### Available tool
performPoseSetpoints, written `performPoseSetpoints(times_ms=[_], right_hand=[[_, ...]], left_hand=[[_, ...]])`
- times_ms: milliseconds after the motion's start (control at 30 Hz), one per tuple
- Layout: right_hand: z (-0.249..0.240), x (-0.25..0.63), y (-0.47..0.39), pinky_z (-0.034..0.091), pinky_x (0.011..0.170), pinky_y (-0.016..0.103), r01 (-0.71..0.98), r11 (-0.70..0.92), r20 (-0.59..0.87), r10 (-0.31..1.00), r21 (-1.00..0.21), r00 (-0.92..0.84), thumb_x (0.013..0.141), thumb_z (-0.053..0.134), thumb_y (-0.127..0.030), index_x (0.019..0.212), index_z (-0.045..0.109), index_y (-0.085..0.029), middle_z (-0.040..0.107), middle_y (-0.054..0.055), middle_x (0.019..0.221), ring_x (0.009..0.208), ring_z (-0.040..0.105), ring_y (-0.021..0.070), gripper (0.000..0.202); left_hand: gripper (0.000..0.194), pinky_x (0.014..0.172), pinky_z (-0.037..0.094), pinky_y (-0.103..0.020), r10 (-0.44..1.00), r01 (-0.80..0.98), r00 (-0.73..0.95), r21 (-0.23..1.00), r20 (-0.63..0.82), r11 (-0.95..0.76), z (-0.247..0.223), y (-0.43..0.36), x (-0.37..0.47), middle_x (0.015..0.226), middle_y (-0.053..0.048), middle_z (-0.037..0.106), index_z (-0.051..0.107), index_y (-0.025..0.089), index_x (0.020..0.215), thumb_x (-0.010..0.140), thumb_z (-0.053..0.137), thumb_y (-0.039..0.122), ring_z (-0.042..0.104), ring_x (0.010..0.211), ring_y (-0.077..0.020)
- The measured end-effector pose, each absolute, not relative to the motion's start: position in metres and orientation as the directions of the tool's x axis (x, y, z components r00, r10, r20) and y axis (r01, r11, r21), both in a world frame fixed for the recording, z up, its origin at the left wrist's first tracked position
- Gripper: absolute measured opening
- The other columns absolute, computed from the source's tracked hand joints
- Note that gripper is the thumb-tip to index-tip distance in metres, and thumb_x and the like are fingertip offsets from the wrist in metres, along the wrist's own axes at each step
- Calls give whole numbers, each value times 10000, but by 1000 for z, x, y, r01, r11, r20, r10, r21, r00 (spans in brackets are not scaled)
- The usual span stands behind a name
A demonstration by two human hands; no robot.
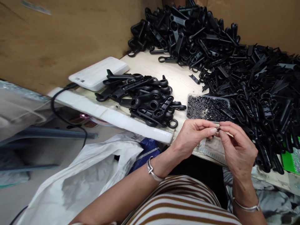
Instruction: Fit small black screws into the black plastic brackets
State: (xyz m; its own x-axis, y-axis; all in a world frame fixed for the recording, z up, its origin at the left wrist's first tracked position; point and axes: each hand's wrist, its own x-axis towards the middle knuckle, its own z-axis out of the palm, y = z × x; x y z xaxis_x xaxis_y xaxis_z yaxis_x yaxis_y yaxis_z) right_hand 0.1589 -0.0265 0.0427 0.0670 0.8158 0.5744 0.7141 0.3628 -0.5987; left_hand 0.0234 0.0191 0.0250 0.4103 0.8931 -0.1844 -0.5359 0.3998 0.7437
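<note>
My left hand [191,136] and my right hand [239,148] meet over the table's front edge, thumbs and forefingers pinched together. Between the fingertips is a tiny dark part [218,129], mostly covered, so its kind is unclear. Both hands seem to grip it. Just beyond them sits a clear shallow box [187,107] filled with many small dark pieces. Black plastic arm-shaped parts with ringed ends [254,107] lie heaped right beside the box, some overlapping its edge. To the left is a smaller pile of similar black parts [145,97].
A large heap of black parts [180,34] covers the back of the table. A white flat device [99,73] with a black cable [52,103] lies at the left. White padding [112,115] lines the left edge. A green tray [287,161] is at far right; a white bag [89,175] hangs below.
</note>
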Motion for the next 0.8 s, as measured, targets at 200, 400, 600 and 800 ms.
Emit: performPoseSetpoints(times_ms=[200,400,600,800], right_hand=[[45,159,-27,583,845,356,796,388,603,797,-465,-36,909,594,-157,958,680,-226,720,54,1011,940,688,187,121],[45,159,-30,595,717,312,811,303,584,810,-501,58,901,613,-183,942,690,-215,736,32,875,772,705,175,93],[48,157,-32,572,673,263,819,326,584,811,-472,13,886,626,-162,924,690,-193,739,19,822,687,688,144,80],[49,159,-29,560,599,253,838,259,522,852,-480,36,892,611,-241,842,691,-204,725,6,738,579,650,129,102]], left_hand=[[162,620,473,-224,912,-476,374,808,-171,346,26,18,21,691,-20,708,773,150,762,637,829,236,572,615,-97],[105,628,482,-220,929,-444,334,843,-158,303,28,16,22,698,-23,718,769,145,740,655,804,196,591,635,-105],[65,615,485,-207,945,-405,295,877,-142,259,30,15,23,689,-17,723,770,152,720,658,787,161,594,626,-103],[79,650,500,-230,944,-334,314,920,-98,206,29,17,20,726,-35,733,774,139,754,690,766,184,619,659,-128]])
